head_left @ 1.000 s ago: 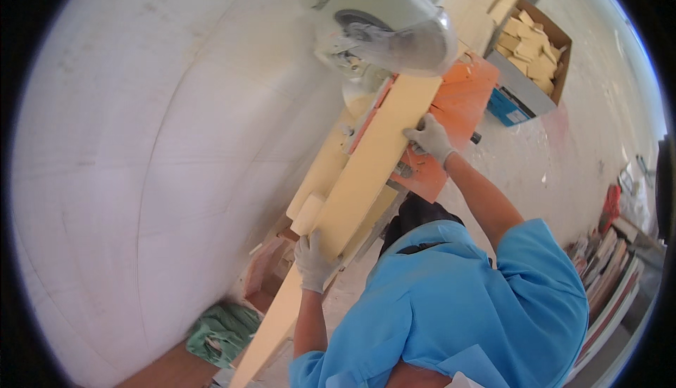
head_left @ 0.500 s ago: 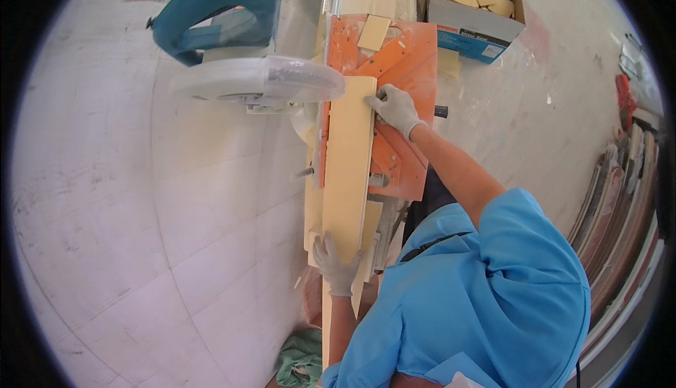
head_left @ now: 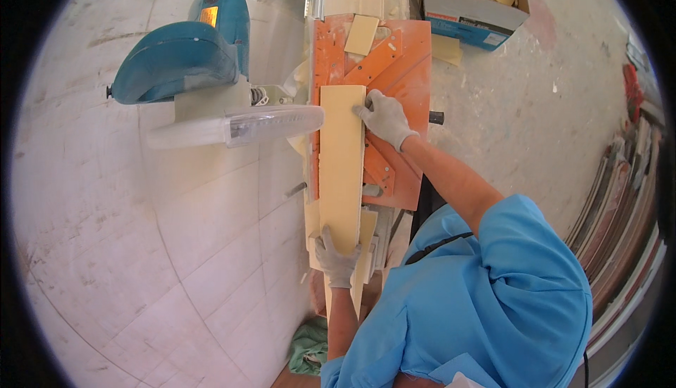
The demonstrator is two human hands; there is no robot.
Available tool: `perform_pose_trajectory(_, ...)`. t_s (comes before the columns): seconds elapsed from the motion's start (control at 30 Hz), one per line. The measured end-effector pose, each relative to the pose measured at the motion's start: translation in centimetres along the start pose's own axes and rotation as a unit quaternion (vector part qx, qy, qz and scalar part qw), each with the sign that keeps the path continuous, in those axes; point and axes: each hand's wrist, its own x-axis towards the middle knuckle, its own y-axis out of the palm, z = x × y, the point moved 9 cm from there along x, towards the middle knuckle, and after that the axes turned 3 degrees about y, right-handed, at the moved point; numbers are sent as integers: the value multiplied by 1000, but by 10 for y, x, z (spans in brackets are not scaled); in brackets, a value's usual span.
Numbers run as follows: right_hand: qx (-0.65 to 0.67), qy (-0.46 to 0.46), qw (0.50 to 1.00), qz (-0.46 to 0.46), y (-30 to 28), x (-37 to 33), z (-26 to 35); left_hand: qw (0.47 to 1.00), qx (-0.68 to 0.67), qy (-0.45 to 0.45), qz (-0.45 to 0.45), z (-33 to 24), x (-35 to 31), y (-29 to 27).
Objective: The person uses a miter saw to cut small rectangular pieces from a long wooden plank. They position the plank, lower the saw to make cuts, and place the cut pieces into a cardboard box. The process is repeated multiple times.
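Note:
A long pale yellow board (head_left: 341, 155) lies lengthwise across the orange table (head_left: 412, 64) of a mitre saw. My right hand (head_left: 387, 117), in a light grey glove, pinches the board's right edge near its far end, thumb and fingers bent. Toward the near end, my gloved left hand (head_left: 336, 261) grips the board, its fingers spread at the left side. Left of the board stands the teal saw head (head_left: 176, 60), and its clear blade guard (head_left: 274, 126) reaches to the board's left edge. A short offcut (head_left: 362, 34) rests on the table beyond the board.
A grey and blue carton (head_left: 472, 25) full of short yellow pieces stands at the far right. Long strips (head_left: 616, 205) are stacked along the right side. A tiled wall (head_left: 190, 233) runs along the left. Green cloth (head_left: 308, 346) lies at the bottom.
The saw head and guard have shifted left and nearer in the picture, showing more of the teal housing. The board's far end sits slightly nearer to me. Both hands keep their hold.

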Motion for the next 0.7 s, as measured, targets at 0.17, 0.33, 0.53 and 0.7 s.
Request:
perform_pose_trajectory(0.17, 47, -9, 999, -13, 1, -1, -3, 1000, -13, -21, 14, 4, 1, 4)
perform_pose_trajectory(0.33, 86, -11, 996, -21, 4, 5, -6, 1000, -23, -11, 0, 0, 6, 0)
perform_pose_trajectory(0.53, 97, 14, 995, -19, 6, 10, -12, 999, -38, 13, -30, -11, 13, -9)
perform_pose_trajectory(0.7, 135, 37, 990, -21, 8, 14, -17, 999, -37, 20, -29, -14, 15, -12)
